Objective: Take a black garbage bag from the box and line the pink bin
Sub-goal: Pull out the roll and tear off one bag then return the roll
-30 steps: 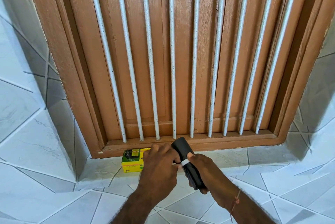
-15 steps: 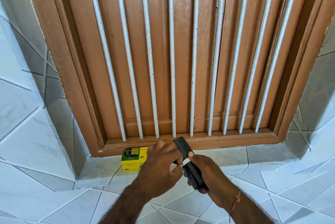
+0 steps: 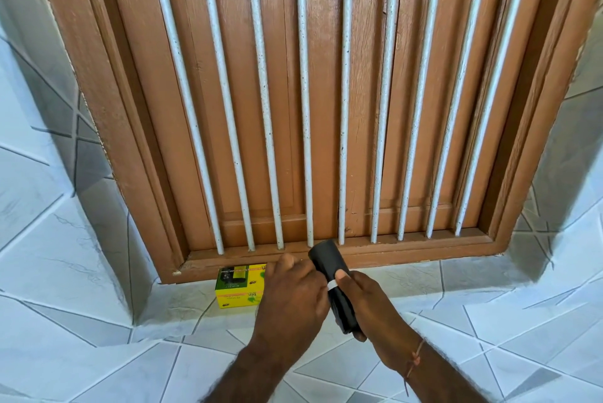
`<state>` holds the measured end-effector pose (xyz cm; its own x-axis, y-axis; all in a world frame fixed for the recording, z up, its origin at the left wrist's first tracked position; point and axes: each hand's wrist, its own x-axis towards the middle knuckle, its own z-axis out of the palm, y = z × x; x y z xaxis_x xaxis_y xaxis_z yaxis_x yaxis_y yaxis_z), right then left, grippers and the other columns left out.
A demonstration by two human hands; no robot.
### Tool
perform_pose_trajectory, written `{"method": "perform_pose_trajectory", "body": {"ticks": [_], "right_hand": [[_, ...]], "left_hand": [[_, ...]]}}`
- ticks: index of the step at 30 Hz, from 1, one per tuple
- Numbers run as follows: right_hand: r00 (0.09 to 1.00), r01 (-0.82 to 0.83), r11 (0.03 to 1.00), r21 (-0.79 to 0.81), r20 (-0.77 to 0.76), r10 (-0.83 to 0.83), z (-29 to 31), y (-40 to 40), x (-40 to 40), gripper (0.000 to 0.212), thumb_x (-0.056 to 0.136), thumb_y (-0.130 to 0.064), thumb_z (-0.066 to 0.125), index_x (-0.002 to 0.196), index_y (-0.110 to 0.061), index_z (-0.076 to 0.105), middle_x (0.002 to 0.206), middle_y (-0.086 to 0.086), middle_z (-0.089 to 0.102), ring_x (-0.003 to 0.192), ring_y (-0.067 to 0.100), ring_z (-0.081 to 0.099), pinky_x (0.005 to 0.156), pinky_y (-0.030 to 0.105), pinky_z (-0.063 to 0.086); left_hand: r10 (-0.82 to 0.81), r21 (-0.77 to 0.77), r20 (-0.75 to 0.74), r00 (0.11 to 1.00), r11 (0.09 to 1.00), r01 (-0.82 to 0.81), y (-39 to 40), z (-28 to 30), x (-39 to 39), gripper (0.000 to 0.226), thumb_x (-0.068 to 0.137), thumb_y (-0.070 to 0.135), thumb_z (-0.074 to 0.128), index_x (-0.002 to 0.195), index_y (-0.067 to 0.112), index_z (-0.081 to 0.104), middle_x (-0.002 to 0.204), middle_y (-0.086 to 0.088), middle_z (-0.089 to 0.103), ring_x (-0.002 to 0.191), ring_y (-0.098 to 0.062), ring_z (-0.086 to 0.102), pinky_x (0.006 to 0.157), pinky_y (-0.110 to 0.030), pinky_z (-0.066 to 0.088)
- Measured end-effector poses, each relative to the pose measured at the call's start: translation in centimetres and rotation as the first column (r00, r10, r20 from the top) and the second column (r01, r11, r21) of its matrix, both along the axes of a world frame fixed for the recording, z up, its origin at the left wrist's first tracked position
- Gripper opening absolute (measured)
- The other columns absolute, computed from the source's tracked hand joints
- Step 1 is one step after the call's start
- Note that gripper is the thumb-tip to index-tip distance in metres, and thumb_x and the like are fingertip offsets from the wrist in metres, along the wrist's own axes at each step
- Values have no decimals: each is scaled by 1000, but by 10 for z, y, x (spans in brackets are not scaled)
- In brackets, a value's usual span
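Observation:
A black roll of garbage bags [image 3: 326, 259] with a white paper band round its middle is held above the tiled ledge. My right hand [image 3: 370, 303] grips the roll's lower half from the right, thumb beside the band. My left hand [image 3: 295, 296] covers the roll's left side, fingertips at the white band. The yellow and green garbage bag box [image 3: 236, 286] stands on the ledge just left of my left hand, partly hidden by it. No pink bin is in view.
A brown wooden window [image 3: 326, 109] with several white vertical bars [image 3: 305, 109] fills the wall behind the ledge. Its sill runs just behind the roll. White marbled tiles [image 3: 489, 304] cover the ledge and the side walls.
Both hands and the roll have stayed almost in place. My left fingers have shifted slightly on the white band.

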<state>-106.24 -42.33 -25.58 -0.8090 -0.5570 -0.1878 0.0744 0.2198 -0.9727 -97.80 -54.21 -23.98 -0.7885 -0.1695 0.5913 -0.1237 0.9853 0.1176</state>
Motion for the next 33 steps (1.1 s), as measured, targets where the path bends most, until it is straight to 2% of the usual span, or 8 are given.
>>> {"method": "perform_pose_trajectory", "body": {"ticks": [6, 11, 16, 18, 21, 26, 29, 33], "right_hand": [[991, -75, 990, -119, 103, 87, 1, 5, 0, 45, 92, -52, 47, 90, -8, 57, 71, 16, 59, 53, 19, 54, 40, 21, 33], [955, 119, 959, -255, 293, -41, 14, 4, -14, 36, 94, -43, 47, 96, -9, 60, 61, 8, 61, 49, 17, 53, 38, 22, 33], [951, 88, 942, -325, 308, 17, 34, 16, -26, 39, 91, -44, 54, 106, -9, 62, 75, 13, 63, 61, 23, 58, 41, 25, 43], [949, 63, 941, -333, 312, 47, 30, 18, -26, 45, 86, -49, 57, 110, -11, 63, 88, 17, 66, 76, 29, 62, 54, 30, 46], [931, 45, 920, -389, 351, 103, 24, 16, -20, 54, 73, -57, 66, 110, -18, 68, 97, 16, 70, 91, 30, 63, 65, 35, 44], [860, 89, 866, -492, 476, 182, 22, 16, -11, 62, 64, -44, 83, 113, -10, 65, 97, 18, 65, 83, 29, 61, 48, 29, 46], [804, 135, 821, -555, 546, 237, 19, 19, -13, 65, 65, -39, 83, 120, -11, 62, 97, 17, 66, 70, 26, 65, 41, 27, 46], [746, 123, 815, -566, 594, 300, 11, 20, -16, 68, 66, -42, 81, 124, -13, 63, 105, 18, 67, 78, 28, 67, 46, 32, 55]], "left_hand": [[-208, 155, 81, 975, 969, 194, -13, 8, -5, 12, 78, 33, 49, 72, 25, 56, 78, 14, 53, 87, -8, 37, 81, -31, 34], [-336, 163, 131, 933, 935, 314, 7, 6, -2, 13, 80, 35, 52, 80, 27, 61, 88, 13, 53, 93, -10, 42, 85, -36, 37], [-183, 371, -179, 967, 897, 239, 14, 6, -2, 3, 80, 28, 58, 80, 29, 55, 85, 16, 52, 88, -8, 47, 78, -30, 42], [-12, 640, -223, 975, 753, 156, 14, 16, -2, 13, 83, 35, 64, 93, 30, 56, 92, 15, 54, 91, -7, 51, 76, -22, 43], [60, 897, -4, 998, 442, -23, 12, 25, -6, 51, 80, 47, 72, 123, 31, 48, 116, 14, 58, 105, -12, 59, 87, -28, 51], [-50, 1000, -24, 998, -8, 24, 11, 18, -12, 10, 89, 19, 67, 96, 16, 73, 93, -4, 78, 88, -19, 72, 77, -32, 59], [-33, 998, -52, 998, 42, 53, 3, 21, -17, 24, 90, 8, 63, 70, 14, 75, 79, -8, 75, 81, -25, 67, 77, -36, 54], [-38, 978, -35, 999, 204, 43, -4, 35, -22, 17, 91, 10, 63, 79, 10, 75, 84, -13, 76, 81, -24, 71, 71, -31, 57]]}}
